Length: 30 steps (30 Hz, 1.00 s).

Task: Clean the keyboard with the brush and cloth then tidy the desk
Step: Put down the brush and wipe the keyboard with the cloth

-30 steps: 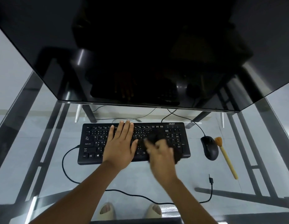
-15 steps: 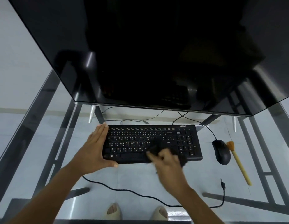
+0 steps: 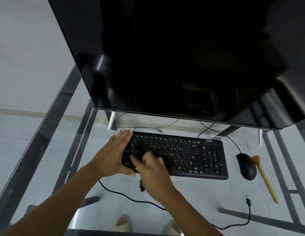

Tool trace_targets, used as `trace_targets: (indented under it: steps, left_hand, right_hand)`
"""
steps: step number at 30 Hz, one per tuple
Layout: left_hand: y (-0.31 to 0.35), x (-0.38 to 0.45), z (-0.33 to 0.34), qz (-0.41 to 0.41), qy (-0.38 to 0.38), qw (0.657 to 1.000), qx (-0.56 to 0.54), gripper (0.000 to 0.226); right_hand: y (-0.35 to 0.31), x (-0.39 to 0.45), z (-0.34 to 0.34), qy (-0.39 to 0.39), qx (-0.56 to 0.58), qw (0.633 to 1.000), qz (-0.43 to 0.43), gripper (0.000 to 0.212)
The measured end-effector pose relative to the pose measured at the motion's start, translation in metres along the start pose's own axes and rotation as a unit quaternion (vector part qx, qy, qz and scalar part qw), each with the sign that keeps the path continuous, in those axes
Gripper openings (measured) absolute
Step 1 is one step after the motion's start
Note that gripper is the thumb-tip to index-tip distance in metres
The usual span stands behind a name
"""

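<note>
L hand, fingers straight, braces left end of black plastic keyboard. R hand, blurred, grips dark cloth on keys. Yellow-handled brush lies beside black mouse.

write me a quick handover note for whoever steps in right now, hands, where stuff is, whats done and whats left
Left hand: flat, fingers straight, bracing the keyboard's left end.
Right hand: holds the dark cloth over the left-side keys, blurred mid-wipe.
Brush: lies on the glass desk, right of the mouse.
Done: cannot tell; brush is set down.
Left: finish wiping, then tidy the desk.
</note>
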<state>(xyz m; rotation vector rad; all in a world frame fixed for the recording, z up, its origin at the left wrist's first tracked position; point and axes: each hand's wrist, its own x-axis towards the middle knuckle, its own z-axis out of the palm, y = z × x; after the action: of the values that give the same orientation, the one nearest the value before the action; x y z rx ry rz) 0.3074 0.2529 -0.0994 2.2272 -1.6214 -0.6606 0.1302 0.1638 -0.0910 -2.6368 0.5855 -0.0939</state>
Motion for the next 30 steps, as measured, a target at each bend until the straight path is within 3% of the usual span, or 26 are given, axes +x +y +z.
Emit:
trace_targets:
  steps: [2, 6, 8, 11, 13, 15, 18, 20, 22, 25, 26, 30]
  left_hand:
    - [0.001, 0.003, -0.002, 0.004, -0.001, 1.000, 0.014, 0.142]
    - [0.001, 0.001, 0.002, 0.005, 0.013, 1.000, 0.023, 0.140]
    - [0.000, 0.000, 0.005, 0.005, 0.024, 1.000, 0.014, 0.140]
    - [-0.005, 0.000, 0.005, 0.017, 0.025, 1.000, -0.007, 0.140]
    - [-0.011, 0.000, -0.003, 0.017, 0.008, 0.999, -0.041, 0.141]
    - [-0.013, 0.000, -0.013, 0.011, -0.019, 0.997, -0.081, 0.143]
    - [-0.011, -0.001, -0.021, 0.008, -0.038, 0.992, -0.117, 0.143]
    - [-0.010, -0.001, -0.019, 0.006, -0.031, 0.992, -0.124, 0.144]
    - [-0.011, 0.001, -0.016, 0.009, -0.028, 0.993, -0.116, 0.145]
    - [-0.015, 0.003, -0.014, 0.017, -0.025, 0.995, -0.096, 0.146]
    - [-0.015, 0.003, -0.015, 0.011, -0.029, 0.994, -0.101, 0.147]
    - [-0.013, -0.002, -0.017, -0.007, -0.028, 0.992, -0.126, 0.149]
  right_hand:
    - [0.022, 0.007, -0.011, 0.033, -0.027, 0.998, 0.052, 0.050]
    - [0.061, 0.023, -0.025, 0.176, -0.035, 0.957, 0.226, 0.041]
    - [0.030, 0.028, -0.014, 0.157, -0.018, 0.966, 0.206, 0.040]
    - [-0.027, 0.018, 0.009, 0.054, -0.001, 0.998, 0.023, 0.035]
    - [-0.020, 0.021, 0.006, 0.006, 0.010, 1.000, -0.019, 0.021]
    - [0.012, 0.028, -0.005, 0.041, -0.013, 0.999, 0.000, 0.026]
    - [0.054, 0.040, -0.020, 0.158, -0.037, 0.972, 0.170, 0.038]
    - [0.039, 0.047, -0.016, 0.165, -0.009, 0.964, 0.207, 0.041]
    - [0.001, 0.047, -0.002, 0.134, -0.008, 0.981, 0.139, 0.042]
    - [-0.036, 0.041, 0.010, 0.045, -0.034, 0.998, -0.037, 0.030]
    - [-0.031, 0.045, 0.008, 0.045, -0.038, 0.997, -0.049, 0.027]
    - [0.011, 0.066, -0.005, 0.161, -0.020, 0.972, 0.167, 0.034]
